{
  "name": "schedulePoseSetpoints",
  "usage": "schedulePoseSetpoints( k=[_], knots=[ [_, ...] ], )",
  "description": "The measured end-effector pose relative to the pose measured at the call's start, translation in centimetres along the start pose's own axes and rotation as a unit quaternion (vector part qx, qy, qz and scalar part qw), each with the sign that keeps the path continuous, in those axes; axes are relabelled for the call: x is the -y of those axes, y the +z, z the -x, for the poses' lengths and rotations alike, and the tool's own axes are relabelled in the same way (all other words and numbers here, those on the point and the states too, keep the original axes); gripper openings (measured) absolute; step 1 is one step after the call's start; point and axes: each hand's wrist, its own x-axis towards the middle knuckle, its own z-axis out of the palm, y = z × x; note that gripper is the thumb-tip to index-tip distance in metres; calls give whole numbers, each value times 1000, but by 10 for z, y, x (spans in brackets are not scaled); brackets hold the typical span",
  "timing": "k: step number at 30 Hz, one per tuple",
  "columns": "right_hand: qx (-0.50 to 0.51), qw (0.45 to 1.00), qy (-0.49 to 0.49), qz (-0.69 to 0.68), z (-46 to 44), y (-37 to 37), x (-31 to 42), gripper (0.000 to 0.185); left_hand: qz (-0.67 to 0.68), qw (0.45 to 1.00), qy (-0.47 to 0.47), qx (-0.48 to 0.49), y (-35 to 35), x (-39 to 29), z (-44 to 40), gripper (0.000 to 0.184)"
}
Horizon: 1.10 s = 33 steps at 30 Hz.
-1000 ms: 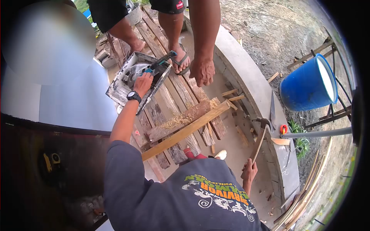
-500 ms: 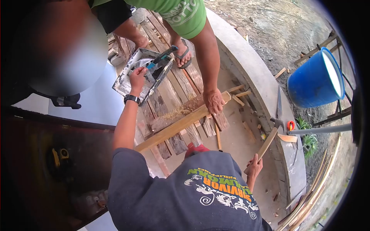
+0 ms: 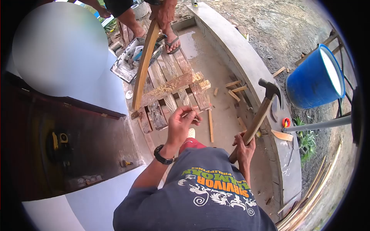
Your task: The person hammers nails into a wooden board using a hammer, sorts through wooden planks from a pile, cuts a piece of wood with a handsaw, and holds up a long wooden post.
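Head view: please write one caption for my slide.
Right hand gripping a wooden-handled claw hammer, left hand curled, while another person's hand holds a wooden beam by one end.

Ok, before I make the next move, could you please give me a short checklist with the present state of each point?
1. Hammer gripped by the handle: ok, the right hand is around it.
2. Left hand holding something small: cannot tell, the fingertips are close together but too little shows.
3. Board flat on the slats: not ok, a co-worker's hand holds one end raised.
4. Co-worker's foot away from the hammer: ok, well apart.
5. Floor free of scraps: not ok, several lie near the low wall.
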Motion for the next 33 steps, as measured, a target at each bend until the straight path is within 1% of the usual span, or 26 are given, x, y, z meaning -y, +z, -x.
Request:
schedulePoseSetpoints(
  k=[1,3,4,5,7,9,11,13,16,18,20,21,23,25,27,28,30,31,32,33],
  knots=[
    [26,1000,-6,-14,3,6,7,22,13,999,-28,16,18,33,13,17],
    [80,996,-45,2,7,14,7,26,27,996,-80,34,47,77,32,18],
    [87,994,-70,-13,9,17,-3,24,24,997,-75,27,56,92,40,18],
    [94,993,-69,-17,13,17,-2,24,19,998,-64,7,65,100,49,18],
    [118,988,-54,85,24,19,4,19,11,998,-54,-17,66,109,64,18],
    [119,988,-60,72,34,20,8,18,68,995,-50,-44,69,106,77,17],
    [117,978,-83,153,42,17,1,17,71,994,-52,-58,66,106,87,16],
    [105,977,-114,144,55,23,4,18,79,993,-55,-69,60,108,98,16],
    [102,976,-114,152,67,28,-10,19,109,989,-61,-78,52,104,110,16],
    [104,974,-119,161,80,37,-4,18,104,987,-82,-93,42,97,115,15],
    [106,976,-116,153,91,49,-8,17,110,987,-81,-88,28,97,121,16],
    [91,977,-125,150,101,64,-16,17,114,987,-84,-80,10,92,121,17],
    [81,963,-144,214,113,78,-26,18,118,987,-90,-64,-11,91,126,17],
    [66,963,-138,224,128,95,-26,18,123,986,-97,-52,-32,88,131,16],
    [49,963,-128,232,141,113,-30,19,145,984,-98,-32,-55,84,135,22],
    [39,964,-122,231,148,121,-35,18,145,984,-102,-28,-67,81,137,22],
    [25,965,-113,235,162,135,-32,18,148,982,-108,-51,-89,80,144,30],
    [20,968,-64,243,169,140,-25,19,150,981,-114,-48,-101,79,143,30],
    [15,968,-14,251,177,144,-22,19,162,978,-116,-55,-115,80,142,34],
    [11,967,-9,254,179,146,-30,19,173,976,-118,-64,-126,78,141,38]
  ],
)
